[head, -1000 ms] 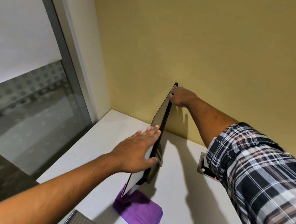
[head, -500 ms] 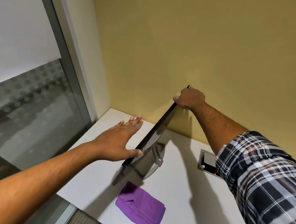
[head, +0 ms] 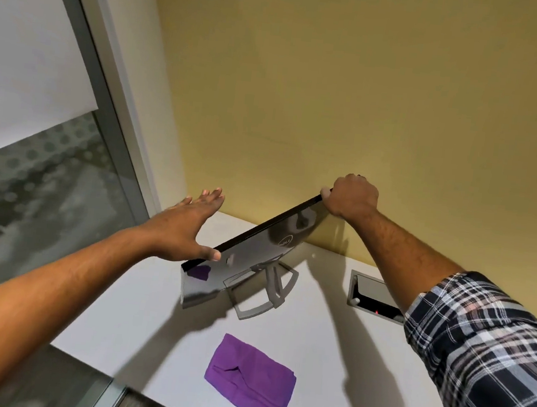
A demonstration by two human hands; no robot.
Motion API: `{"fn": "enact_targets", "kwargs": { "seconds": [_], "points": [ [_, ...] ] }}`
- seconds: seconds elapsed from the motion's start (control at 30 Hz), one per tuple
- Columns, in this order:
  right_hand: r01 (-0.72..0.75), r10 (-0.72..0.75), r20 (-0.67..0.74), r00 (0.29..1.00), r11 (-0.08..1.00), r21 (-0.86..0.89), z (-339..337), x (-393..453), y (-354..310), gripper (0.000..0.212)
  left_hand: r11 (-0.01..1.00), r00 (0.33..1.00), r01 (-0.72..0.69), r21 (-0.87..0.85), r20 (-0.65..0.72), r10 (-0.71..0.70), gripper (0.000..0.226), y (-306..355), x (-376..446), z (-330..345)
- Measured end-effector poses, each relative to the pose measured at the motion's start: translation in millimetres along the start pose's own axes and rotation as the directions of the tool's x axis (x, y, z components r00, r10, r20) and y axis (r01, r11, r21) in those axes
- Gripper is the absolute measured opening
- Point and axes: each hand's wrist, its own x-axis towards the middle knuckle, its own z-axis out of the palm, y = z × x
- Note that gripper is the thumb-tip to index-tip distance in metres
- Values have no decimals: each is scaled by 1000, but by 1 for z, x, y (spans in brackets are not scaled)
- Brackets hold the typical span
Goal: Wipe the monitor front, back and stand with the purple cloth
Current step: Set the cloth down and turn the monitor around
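Head view: one monitor (head: 255, 251), right hand (head: 352, 197) gripping its corner, left hand (head: 188, 224) flat-fingered; one purple cloth (head: 250, 378).

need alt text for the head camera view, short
A person turns a monitor on a white desk, its silver back and stand toward the camera; the right hand grips a far corner, the left hand lies flat at the near edge. A folded purple cloth lies untouched in front.
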Motion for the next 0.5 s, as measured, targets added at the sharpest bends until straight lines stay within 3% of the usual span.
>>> {"fn": "enact_targets", "kwargs": {
  "seconds": [0.5],
  "points": [
    [-55,52,-73,996,998,-33,12,-44,33,50,996,996,85,18,-12,-85,124,-60,47,-34]
  ]
}}
